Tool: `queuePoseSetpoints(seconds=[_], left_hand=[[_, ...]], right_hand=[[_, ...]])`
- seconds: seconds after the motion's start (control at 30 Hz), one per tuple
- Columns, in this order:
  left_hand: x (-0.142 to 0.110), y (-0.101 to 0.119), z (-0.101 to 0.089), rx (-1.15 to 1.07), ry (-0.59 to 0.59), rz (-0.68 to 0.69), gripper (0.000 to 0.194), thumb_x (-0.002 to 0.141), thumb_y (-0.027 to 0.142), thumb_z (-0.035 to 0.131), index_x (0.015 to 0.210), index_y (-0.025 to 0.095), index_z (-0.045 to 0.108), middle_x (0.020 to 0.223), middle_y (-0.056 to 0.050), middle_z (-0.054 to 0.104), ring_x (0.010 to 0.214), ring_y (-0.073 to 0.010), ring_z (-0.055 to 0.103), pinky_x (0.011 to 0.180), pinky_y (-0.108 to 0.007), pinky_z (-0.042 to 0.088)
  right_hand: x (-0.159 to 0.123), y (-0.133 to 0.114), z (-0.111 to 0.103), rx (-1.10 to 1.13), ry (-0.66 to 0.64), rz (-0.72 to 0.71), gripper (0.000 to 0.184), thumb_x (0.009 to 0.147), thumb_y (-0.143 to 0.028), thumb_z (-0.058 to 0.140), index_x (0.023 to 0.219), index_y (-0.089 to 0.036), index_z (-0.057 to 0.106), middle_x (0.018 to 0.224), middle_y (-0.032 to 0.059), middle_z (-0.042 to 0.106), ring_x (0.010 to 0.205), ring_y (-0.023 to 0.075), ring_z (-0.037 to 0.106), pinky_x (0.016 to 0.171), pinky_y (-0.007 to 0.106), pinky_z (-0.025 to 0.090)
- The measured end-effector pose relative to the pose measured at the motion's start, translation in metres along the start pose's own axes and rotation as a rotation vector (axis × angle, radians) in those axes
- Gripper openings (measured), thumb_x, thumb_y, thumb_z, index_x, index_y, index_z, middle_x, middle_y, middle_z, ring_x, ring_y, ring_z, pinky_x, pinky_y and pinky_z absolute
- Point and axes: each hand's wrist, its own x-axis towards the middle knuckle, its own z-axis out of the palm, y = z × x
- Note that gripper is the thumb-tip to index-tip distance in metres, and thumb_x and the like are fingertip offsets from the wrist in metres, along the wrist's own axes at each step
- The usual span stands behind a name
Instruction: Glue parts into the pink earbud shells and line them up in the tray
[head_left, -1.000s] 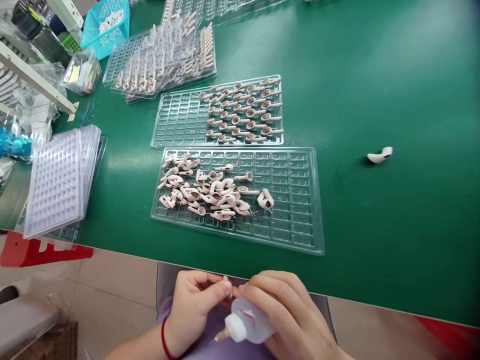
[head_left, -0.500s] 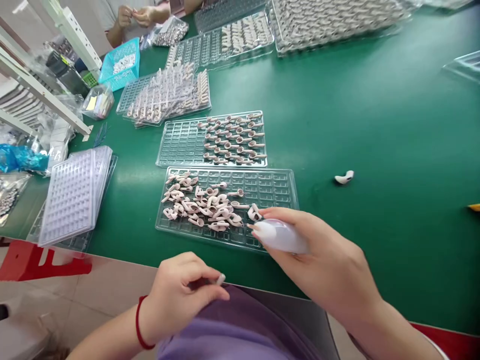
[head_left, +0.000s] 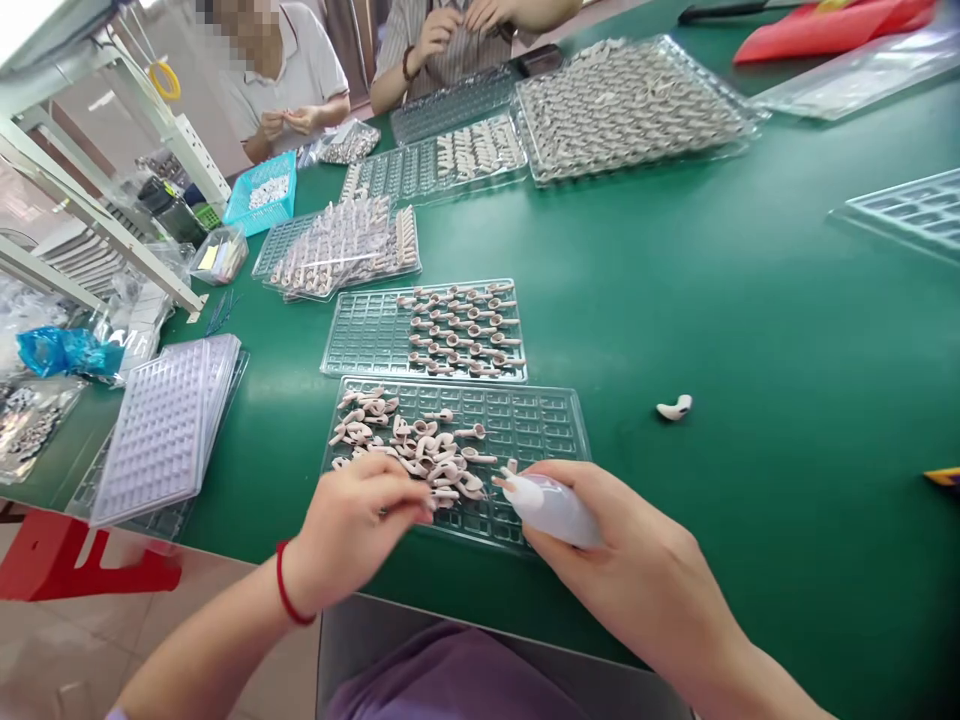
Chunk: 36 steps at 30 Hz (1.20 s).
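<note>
My right hand (head_left: 630, 540) is wrapped round a translucent white squeeze bottle (head_left: 559, 512), its nozzle pointing left over the lower tray (head_left: 540, 420). A small pale piece (head_left: 511, 467) shows just above the nozzle; whether my fingers touch it is unclear. My left hand (head_left: 367, 530), with a red band at the wrist, is closed in a pinch at the tray's front edge. Blur hides what its fingertips hold, if anything. Beside those fingers lies a loose heap of pale earbud shells (head_left: 427, 450), partly covered by the hand.
Behind, a second tray (head_left: 360, 335) carries shells in rows. One white shell (head_left: 675, 408) lies alone to the right. Stacked lilac trays (head_left: 154, 430) stand at the left, a blue basket (head_left: 259, 215) farther back. Two people work across the table, near a large full tray (head_left: 630, 110).
The view has tilted up, showing more of the far side. My left hand has moved forward from the table edge to the heap. My right hand still holds the bottle over the tray.
</note>
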Motion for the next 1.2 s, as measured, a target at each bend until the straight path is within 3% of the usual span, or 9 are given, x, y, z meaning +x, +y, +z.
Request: queuePoseSetpoints(seconds=[0.1, 0.23, 0.37, 0.57, 0.77, 1.0, 1.2], left_hand=[[0.063, -0.029, -0.010, 0.165, 0.056, 0.036, 0.014, 0.080, 0.007, 0.072, 0.086, 0.018, 0.078, 0.084, -0.003, 0.073, 0.079, -0.0145, 0.068, 0.075, -0.023, 0.054], [0.150, -0.069, -0.011, 0.403, 0.066, -0.095, 0.020, 0.087, 0.008, 0.064, 0.096, 0.018, 0.078, 0.093, -0.005, 0.073, 0.088, -0.0170, 0.068, 0.084, -0.026, 0.053], [0.195, -0.093, -0.001, 0.472, 0.053, -0.157, 0.022, 0.087, 0.008, 0.060, 0.096, 0.016, 0.079, 0.095, -0.008, 0.073, 0.090, -0.0211, 0.069, 0.085, -0.029, 0.053], [0.203, -0.102, 0.007, 0.531, -0.039, -0.213, 0.023, 0.083, 0.008, 0.062, 0.094, 0.018, 0.080, 0.099, -0.009, 0.075, 0.094, -0.0238, 0.069, 0.087, -0.031, 0.052], [0.205, -0.102, 0.000, 0.528, -0.095, -0.248, 0.021, 0.083, 0.013, 0.065, 0.096, 0.020, 0.080, 0.099, -0.006, 0.077, 0.092, -0.0219, 0.070, 0.089, -0.029, 0.053], [0.218, -0.102, -0.006, 0.547, -0.055, -0.274, 0.020, 0.089, 0.023, 0.061, 0.097, 0.022, 0.078, 0.102, -0.005, 0.077, 0.097, -0.0224, 0.069, 0.087, -0.030, 0.052], [0.228, -0.103, 0.003, 0.564, -0.060, -0.287, 0.014, 0.082, 0.018, 0.065, 0.080, 0.020, 0.079, 0.090, -0.009, 0.077, 0.089, -0.0250, 0.069, 0.080, -0.031, 0.052]], right_hand=[[0.001, 0.002, 0.001, 0.056, -0.008, 0.022, 0.013, 0.084, -0.023, 0.052, 0.096, -0.025, 0.057, 0.084, 0.0031, 0.072, 0.065, 0.0174, 0.069, 0.057, 0.025, 0.052], [0.003, 0.004, 0.001, 0.089, 0.015, 0.106, 0.015, 0.079, -0.022, 0.056, 0.093, -0.026, 0.059, 0.077, -0.0005, 0.071, 0.056, 0.0143, 0.065, 0.051, 0.022, 0.050], [0.001, 0.005, 0.001, 0.180, 0.004, 0.180, 0.015, 0.078, -0.022, 0.058, 0.092, -0.028, 0.060, 0.075, -0.0036, 0.070, 0.054, 0.0123, 0.063, 0.048, 0.020, 0.048], [-0.001, 0.004, 0.001, 0.257, -0.006, 0.245, 0.015, 0.079, -0.026, 0.060, 0.093, -0.028, 0.061, 0.079, -0.0028, 0.070, 0.057, 0.0130, 0.064, 0.049, 0.021, 0.049], [0.000, -0.006, -0.004, 0.289, -0.001, 0.376, 0.015, 0.081, -0.026, 0.059, 0.095, -0.027, 0.062, 0.086, 0.0001, 0.071, 0.067, 0.0145, 0.066, 0.059, 0.022, 0.053], [-0.001, 0.001, 0.002, 0.291, 0.054, 0.321, 0.016, 0.080, -0.027, 0.062, 0.096, -0.028, 0.063, 0.085, -0.0016, 0.073, 0.065, 0.0130, 0.067, 0.055, 0.019, 0.053], [0.002, 0.004, -0.001, 0.275, 0.032, 0.288, 0.018, 0.080, -0.022, 0.063, 0.097, -0.028, 0.062, 0.087, 0.0000, 0.074, 0.068, 0.0156, 0.071, 0.057, 0.021, 0.056]])
